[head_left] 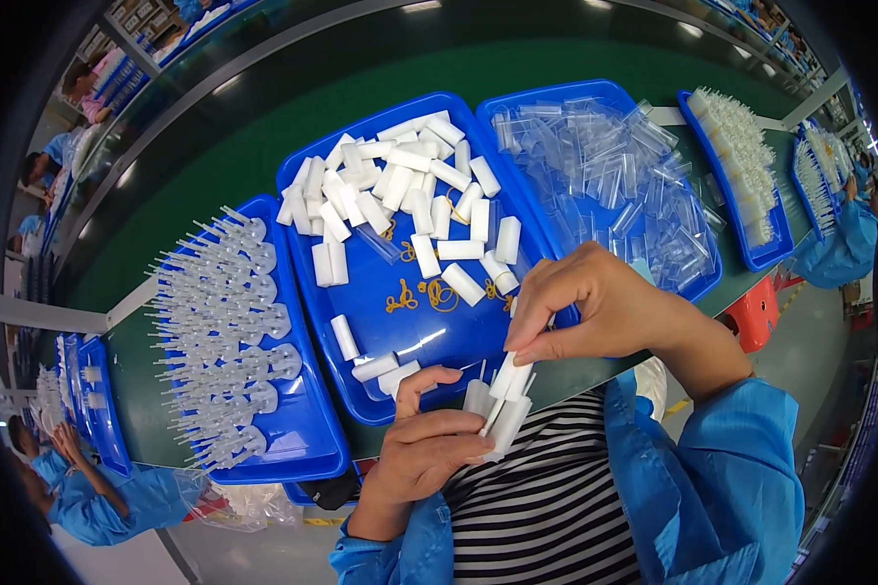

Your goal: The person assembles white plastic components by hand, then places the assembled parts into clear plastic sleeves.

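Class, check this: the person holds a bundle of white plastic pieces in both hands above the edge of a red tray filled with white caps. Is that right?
Not quite: the tray is blue, not red, as the head view shows. The rest stands: the left hand and right hand hold a bundle of white plastic pieces above its edge, and white caps fill it.

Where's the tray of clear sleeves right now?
In the head view, the tray of clear sleeves sits upper right on the green bench, right of the middle tray of white pieces, beyond the right hand.
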`<state>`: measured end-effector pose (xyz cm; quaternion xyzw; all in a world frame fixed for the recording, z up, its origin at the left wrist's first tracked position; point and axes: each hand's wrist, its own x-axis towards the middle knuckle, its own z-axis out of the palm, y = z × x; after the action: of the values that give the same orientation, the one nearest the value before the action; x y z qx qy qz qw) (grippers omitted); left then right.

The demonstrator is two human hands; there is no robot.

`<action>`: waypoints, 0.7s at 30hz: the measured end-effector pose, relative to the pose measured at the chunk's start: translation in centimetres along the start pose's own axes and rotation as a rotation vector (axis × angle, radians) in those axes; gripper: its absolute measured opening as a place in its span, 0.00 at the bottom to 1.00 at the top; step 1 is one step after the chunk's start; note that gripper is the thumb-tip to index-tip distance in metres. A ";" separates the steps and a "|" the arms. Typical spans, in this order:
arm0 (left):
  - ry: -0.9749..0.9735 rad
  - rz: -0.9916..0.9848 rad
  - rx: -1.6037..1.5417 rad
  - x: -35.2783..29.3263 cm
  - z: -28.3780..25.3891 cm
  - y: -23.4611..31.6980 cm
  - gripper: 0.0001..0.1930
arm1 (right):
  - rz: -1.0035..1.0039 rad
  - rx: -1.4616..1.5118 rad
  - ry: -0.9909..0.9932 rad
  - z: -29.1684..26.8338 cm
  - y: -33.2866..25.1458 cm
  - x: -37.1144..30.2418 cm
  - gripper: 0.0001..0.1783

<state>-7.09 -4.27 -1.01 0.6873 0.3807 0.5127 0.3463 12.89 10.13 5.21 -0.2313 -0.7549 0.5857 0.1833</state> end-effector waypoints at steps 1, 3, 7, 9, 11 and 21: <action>0.004 -0.009 -0.016 0.1 0.1 -0.1 0.11 | 0.002 0.003 0.003 0.0 0.1 0.0 0.06; -0.010 0.012 -0.003 0.4 0.1 -0.2 0.10 | 0.045 0.179 -0.049 -0.1 0.4 -0.2 0.06; -0.021 0.075 0.008 0.7 0.1 -1.1 0.13 | 0.154 0.229 -0.096 1.2 1.0 -0.4 0.06; 0.120 0.022 -0.086 1.1 1.1 -1.0 0.16 | 0.083 0.219 -0.091 1.7 1.1 -0.6 0.06; 0.236 -0.023 -0.169 1.0 1.4 -1.5 0.23 | 0.027 0.226 -0.069 2.0 1.2 -0.7 0.05; 0.094 -0.303 -0.510 4.2 1.6 0.7 0.19 | -0.312 -0.103 0.391 1.5 0.8 -3.0 0.08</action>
<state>-4.62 -1.07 1.03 0.4889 0.3534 0.5656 0.5623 14.66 7.42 4.08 -0.2296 -0.7604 0.4555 0.4020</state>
